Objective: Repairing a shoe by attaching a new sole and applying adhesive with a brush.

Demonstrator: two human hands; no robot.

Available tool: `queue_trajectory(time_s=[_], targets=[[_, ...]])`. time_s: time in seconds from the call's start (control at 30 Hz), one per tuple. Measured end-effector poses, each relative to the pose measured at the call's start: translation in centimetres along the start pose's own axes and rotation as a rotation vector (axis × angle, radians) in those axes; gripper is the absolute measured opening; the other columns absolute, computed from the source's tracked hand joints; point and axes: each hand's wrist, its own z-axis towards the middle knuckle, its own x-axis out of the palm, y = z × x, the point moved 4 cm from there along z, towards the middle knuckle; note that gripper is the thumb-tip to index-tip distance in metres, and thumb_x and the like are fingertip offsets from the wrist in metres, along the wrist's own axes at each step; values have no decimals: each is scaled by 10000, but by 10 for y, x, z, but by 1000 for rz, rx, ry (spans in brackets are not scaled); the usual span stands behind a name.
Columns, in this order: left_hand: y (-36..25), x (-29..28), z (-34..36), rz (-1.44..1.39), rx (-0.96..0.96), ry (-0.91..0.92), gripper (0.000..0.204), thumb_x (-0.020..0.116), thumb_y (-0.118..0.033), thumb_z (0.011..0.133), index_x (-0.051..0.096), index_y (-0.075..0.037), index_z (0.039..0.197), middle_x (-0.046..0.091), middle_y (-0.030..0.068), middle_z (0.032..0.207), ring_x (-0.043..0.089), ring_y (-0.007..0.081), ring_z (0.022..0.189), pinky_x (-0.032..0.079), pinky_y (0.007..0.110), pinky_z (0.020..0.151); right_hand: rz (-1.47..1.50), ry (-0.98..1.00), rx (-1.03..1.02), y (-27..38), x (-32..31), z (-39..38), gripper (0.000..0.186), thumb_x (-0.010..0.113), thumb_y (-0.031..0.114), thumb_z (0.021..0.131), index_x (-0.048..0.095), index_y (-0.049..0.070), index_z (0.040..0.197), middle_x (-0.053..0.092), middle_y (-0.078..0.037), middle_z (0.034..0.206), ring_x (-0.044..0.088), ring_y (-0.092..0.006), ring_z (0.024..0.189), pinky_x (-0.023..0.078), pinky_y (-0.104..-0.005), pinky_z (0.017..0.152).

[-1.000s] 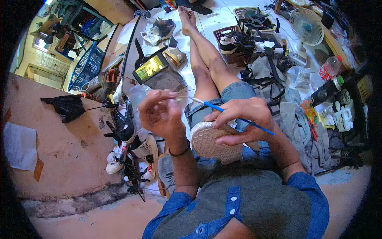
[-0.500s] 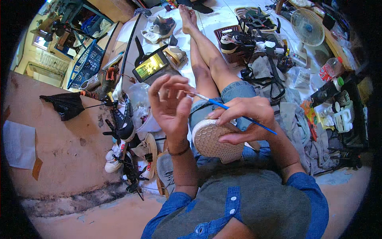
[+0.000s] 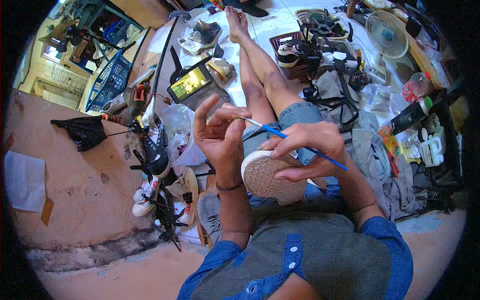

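Note:
My right hand [image 3: 312, 145] grips a pale-soled shoe [image 3: 270, 177], its sole with a honeycomb tread facing up. The same hand also holds a thin blue paintbrush [image 3: 280, 133], slanting across above the shoe with its bristles toward my left hand. My left hand [image 3: 222, 135] is raised at the brush's tip, thumb and a bent finger closed around the bristles, another finger stretched upward. The shoe's upper is mostly hidden under my right hand and the sole.
Shoes [image 3: 160, 160] crowd the floor at left beside a translucent bucket [image 3: 182, 127]. A lit phone [image 3: 190, 84] stands ahead. At right are grey cloths [image 3: 370, 150], a fan [image 3: 386, 35], a white jug [image 3: 431, 151] and a basket [image 3: 287, 37] of shoes.
My left hand has moved slightly right, its fingers going from loosely spread to pinched at the brush tip. My right hand, the shoe and the brush have barely moved.

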Motion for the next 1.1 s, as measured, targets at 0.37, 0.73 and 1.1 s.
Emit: queue_trajectory(time_s=[0.37,0.73,1.1], targets=[[3,3,-1,-26,110,-53,312,604,88,814,591,8,1115,707,181,867,682,198,809,516,261,693,15,-5,-12,-1,0,1,358,896,119,646,694,68,937,741,-139,954,735,-248,874,587,-351,773],[1,9,-1,5,65,-118,286,600,80,830,599,23,1110,710,199,862,678,191,746,544,259,653,-3,-6,5,3,0,2,347,888,93,652,694,63,938,739,-142,962,733,-248,878,585,-348,772],[-7,14,0,418,157,-142,333,623,131,805,581,80,1131,714,204,924,712,238,879,542,287,760,-8,-22,28,-1,-1,1,341,886,83,651,702,51,937,738,-146,967,733,-252,878,584,-345,775]])
